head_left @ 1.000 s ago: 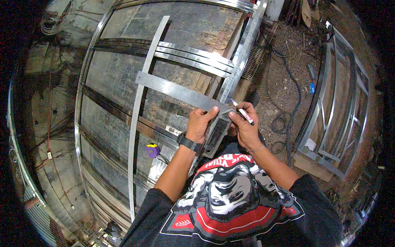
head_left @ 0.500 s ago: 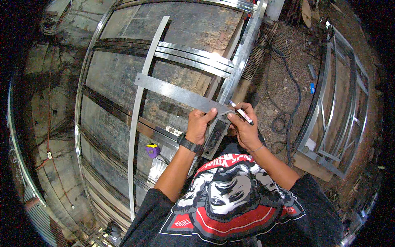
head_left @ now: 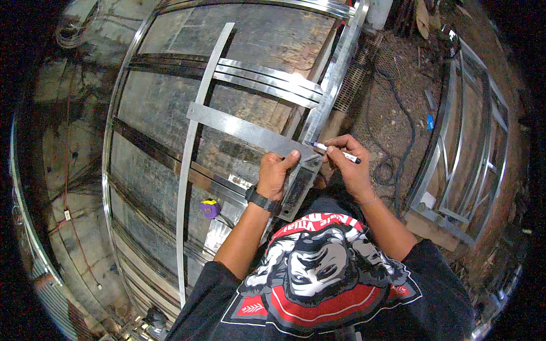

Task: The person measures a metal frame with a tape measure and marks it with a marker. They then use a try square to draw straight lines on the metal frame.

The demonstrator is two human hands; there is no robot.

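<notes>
My left hand (head_left: 274,175) is closed on a metal try square (head_left: 244,128), its thumb pressed on top near the corner. The square's blade stretches left across a long flat metal strip (head_left: 186,165), and its dark-centred stock (head_left: 298,190) sits toward me. In my right hand (head_left: 354,170) is a white marker (head_left: 336,152), held nearly flat and pointing left. Its tip is at the square's far edge, over a shiny metal bar (head_left: 325,113) of the frame; whether it touches cannot be made out.
A purple tape measure (head_left: 210,209) lies on the panelled metal frame, left of my forearm. Another metal frame (head_left: 443,148) stands at the right, near a blue object (head_left: 430,122). A dark cable (head_left: 405,108) winds over the gravel floor. Coiled wire (head_left: 74,34) sits far left.
My right hand has shifted slightly right and turned, so the marker lies flatter and its tip has moved left along the square's edge. My left hand and the square have stayed put.
</notes>
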